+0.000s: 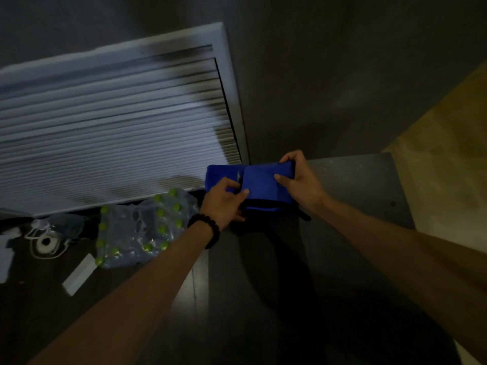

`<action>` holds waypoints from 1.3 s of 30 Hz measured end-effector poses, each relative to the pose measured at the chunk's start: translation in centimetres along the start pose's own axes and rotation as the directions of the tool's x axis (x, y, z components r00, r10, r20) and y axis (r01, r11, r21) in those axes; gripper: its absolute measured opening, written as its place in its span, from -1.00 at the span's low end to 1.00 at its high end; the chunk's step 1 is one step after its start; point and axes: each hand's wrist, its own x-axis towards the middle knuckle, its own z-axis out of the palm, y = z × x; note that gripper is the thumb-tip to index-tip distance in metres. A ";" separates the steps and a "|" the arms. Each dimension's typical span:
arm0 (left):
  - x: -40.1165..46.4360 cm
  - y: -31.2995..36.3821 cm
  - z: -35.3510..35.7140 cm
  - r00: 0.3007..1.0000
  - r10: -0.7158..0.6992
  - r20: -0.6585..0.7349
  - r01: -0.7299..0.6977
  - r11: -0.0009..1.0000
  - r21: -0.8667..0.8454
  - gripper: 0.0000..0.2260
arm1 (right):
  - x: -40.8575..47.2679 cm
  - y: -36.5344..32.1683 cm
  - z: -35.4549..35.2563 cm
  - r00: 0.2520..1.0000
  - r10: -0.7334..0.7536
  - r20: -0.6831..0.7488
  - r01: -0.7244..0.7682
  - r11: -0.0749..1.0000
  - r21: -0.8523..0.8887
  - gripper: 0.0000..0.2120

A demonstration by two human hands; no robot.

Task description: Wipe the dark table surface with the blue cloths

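Blue cloths [259, 184]: a folded bundle held up in both hands, over the near edge of a grey table top [355, 180] and just right of a white louvred panel [113, 122]. How many cloths make up the bundle cannot be told.
Left hand [224, 200]: closed on the bundle's lower left part, thumb on top, fingers curled beneath; a dark beaded bracelet [205, 230] circles the wrist.
Right hand [296, 177]: gripping the bundle's right end, thumb pressed on the front face, fingers wrapped over the top edge.
Arms: both bare forearms reach forward from the lower corners and converge on the bundle.
Water bottles [143, 230]: a shrink-wrapped pack with green caps, on the dark floor left of the left wrist.
Writing: no brand or label is readable; the view is dim and blurred.
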 end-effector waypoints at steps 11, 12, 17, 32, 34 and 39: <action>5.2 -3.0 -2.3 0.841 0.486 0.238 -0.369 0.193 0.909 -0.47 | 1.8 1.2 0.6 0.987 -0.039 -0.154 -0.019 0.934 -0.357 -0.60; 5.3 -3.3 -1.7 0.869 0.436 0.234 -0.353 0.215 0.910 -0.45 | 1.5 1.1 0.7 0.981 -0.029 -0.190 -0.052 0.911 -0.410 -0.58; 5.0 -4.9 0.3 0.920 0.376 0.114 -0.243 0.317 0.917 -0.43 | 0.6 1.2 1.7 0.987 -0.133 -0.094 -0.007 0.543 -0.840 -0.34; 4.9 -4.7 1.3 0.941 0.337 0.033 -0.206 0.493 0.845 -0.52 | 0.9 3.6 5.9 0.989 -0.082 0.122 0.143 0.344 -0.928 -0.35; 4.3 -4.3 0.9 0.927 0.374 0.014 -0.252 0.596 0.763 -0.54 | 0.9 3.5 5.8 0.988 -0.077 0.131 0.149 0.336 -0.930 -0.34; 2.3 -3.0 0.0 0.914 0.406 -0.004 -0.282 0.641 0.714 -0.54 | 0.4 2.1 5.0 0.986 -0.030 0.167 0.167 0.339 -0.926 -0.33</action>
